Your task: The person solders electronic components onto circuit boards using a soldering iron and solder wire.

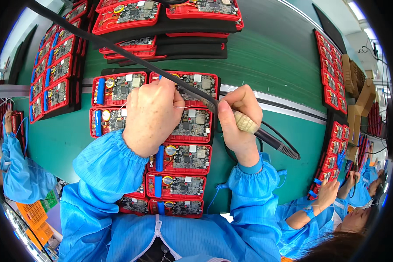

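We list, at centre, one block of red plastic housings (208, 159) on the green bench (270, 65), each open, with a populated circuit board (190, 158). Several of them show a blue cylindrical cell (160, 158) and a yellow coin cell (170, 150). Right hand (236, 136): closed around a soldering iron (271, 139), its grip wrapped in tan tape (246, 123), the working end directed left over the upper housings; whether the tip touches a board we cannot tell. Left hand (155, 115): fingers drawn narrow above the same block, a thin wire (180, 106) showing beside it, apparently pinched, though the fingertips are hidden. One thick black cable (118, 49) crosses above both. Further stock: a stack at left (52, 65), blue cells present; an upper stack (131, 17) layered with black foam (192, 49), no blue cell that we can make out; a stack at far right (332, 70), too small to judge. Neighbouring: a co-worker's hand (327, 193) over red housings at lower right. Progress, in our judgement: partway; done, cells seated wherever their place shows in the centre block; left, apparently, wire joints at the upper housings. Which joints are finished we cannot read, the left hand and sleeve covering several units.
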`<state>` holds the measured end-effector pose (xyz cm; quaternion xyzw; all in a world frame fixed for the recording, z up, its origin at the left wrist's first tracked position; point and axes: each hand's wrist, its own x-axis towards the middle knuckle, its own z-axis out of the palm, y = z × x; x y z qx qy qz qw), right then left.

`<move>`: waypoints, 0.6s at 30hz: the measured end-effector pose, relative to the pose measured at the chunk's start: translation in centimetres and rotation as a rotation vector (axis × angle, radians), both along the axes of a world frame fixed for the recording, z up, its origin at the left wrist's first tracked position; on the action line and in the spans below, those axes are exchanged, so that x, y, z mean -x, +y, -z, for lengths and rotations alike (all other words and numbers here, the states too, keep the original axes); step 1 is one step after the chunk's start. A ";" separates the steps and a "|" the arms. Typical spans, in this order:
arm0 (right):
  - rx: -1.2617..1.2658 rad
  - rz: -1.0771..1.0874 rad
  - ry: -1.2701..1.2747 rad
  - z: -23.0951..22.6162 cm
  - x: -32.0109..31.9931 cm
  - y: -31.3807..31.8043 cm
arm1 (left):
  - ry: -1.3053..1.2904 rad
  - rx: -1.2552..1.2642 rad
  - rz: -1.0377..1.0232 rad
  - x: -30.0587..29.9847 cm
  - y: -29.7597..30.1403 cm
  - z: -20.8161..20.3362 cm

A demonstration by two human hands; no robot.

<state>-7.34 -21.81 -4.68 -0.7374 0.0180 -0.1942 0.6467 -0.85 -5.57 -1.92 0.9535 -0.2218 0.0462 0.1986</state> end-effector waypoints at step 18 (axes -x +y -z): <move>0.013 -0.046 -0.028 0.1 -0.2 0.0 | -0.007 0.048 0.088 0.0 0.0 -0.6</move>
